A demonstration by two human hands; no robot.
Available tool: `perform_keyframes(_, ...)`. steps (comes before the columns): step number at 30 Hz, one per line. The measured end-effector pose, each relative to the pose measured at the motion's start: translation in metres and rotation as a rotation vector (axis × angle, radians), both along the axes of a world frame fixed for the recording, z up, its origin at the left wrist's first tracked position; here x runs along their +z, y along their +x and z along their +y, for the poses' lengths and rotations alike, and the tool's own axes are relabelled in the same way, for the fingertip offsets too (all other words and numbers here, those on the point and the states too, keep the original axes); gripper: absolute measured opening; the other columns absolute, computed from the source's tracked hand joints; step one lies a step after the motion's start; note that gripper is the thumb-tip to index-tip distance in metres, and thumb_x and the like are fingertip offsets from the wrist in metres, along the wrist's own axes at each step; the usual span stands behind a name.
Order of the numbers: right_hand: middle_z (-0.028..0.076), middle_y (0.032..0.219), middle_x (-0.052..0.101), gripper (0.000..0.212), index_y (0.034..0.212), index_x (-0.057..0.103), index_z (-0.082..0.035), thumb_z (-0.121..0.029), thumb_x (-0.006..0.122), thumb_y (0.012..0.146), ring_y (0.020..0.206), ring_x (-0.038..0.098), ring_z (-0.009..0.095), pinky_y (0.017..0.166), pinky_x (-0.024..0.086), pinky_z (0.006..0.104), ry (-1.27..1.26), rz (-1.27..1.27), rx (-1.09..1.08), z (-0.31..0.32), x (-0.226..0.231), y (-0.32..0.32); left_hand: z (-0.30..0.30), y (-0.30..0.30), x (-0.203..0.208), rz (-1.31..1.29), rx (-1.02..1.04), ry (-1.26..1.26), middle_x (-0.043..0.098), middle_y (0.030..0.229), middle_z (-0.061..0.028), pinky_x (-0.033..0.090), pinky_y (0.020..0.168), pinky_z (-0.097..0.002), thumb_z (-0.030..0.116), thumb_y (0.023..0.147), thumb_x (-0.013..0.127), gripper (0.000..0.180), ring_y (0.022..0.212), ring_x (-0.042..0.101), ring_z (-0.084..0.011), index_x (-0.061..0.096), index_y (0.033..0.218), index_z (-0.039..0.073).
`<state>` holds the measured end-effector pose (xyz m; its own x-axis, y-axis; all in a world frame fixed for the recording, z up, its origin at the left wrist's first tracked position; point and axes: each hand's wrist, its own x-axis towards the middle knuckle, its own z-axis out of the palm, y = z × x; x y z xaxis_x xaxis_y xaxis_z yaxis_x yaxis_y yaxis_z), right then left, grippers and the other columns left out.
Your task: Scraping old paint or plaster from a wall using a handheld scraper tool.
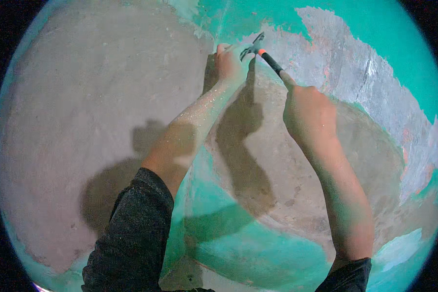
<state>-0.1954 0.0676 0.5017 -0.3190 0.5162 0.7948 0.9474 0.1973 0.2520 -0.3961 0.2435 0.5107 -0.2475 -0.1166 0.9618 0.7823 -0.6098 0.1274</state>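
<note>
Both my hands are on one scraper (271,63), which has a black handle, an orange ring and a dark flat head. My right hand (310,113) is closed round the lower end of the handle. At the upper end, my left hand (232,64) grips the head, with its thumb against the near side; its other fingers are partly hidden. The head lies against the wall (287,131), near the border between bare grey plaster and green paint (263,14). Whether its edge touches the surface is not plain.
Bare grey-brown plaster (97,73) covers the left wall face, which meets the right one along a corner line. A whitish, ragged patch (355,63) crosses the upper right. Green paint (267,248) shows low down. Shadows of my arms fall on the wall.
</note>
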Motion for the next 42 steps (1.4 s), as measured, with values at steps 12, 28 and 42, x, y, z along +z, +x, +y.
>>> perform_keyframes(12,0.031,0.1,0.069,0.052,0.146,0.057,-0.013,-0.011,0.059,0.094,0.099,0.067,0.049,0.086,0.053,0.0536,-0.193,0.223,0.416,0.005,-0.013,0.015,0.006,-0.015,0.0,-0.092,0.13,-0.139,0.076,0.105,-0.0024,0.044,0.1,-0.0449,0.022,0.088,0.075,0.022,0.115,0.057,-0.0289,0.08,0.11,0.022)
perform_keyframes(28,0.002,0.092,0.057,0.054,0.154,0.049,-0.011,-0.017,0.055,0.101,0.058,0.049,0.006,0.049,0.037,0.0232,-0.806,1.057,1.098,0.027,-0.04,0.015,0.029,-0.02,-0.004,-0.059,0.017,0.041,0.075,0.104,-0.0057,0.042,0.099,-0.042,0.016,0.085,0.078,0.019,0.109,0.055,-0.0312,0.082,0.103,0.015)
perform_keyframes(42,0.002,0.092,0.055,0.055,0.155,0.046,-0.007,-0.013,0.052,0.101,0.052,0.045,0.004,0.043,0.033,0.0224,-0.599,0.965,0.96,0.012,-0.036,-0.026,0.035,-0.037,0.016,-0.017,0.099,0.156,0.076,0.098,-0.0004,0.039,0.098,-0.0432,0.022,0.083,0.079,0.016,0.107,0.054,-0.0296,0.083,0.097,0.018)
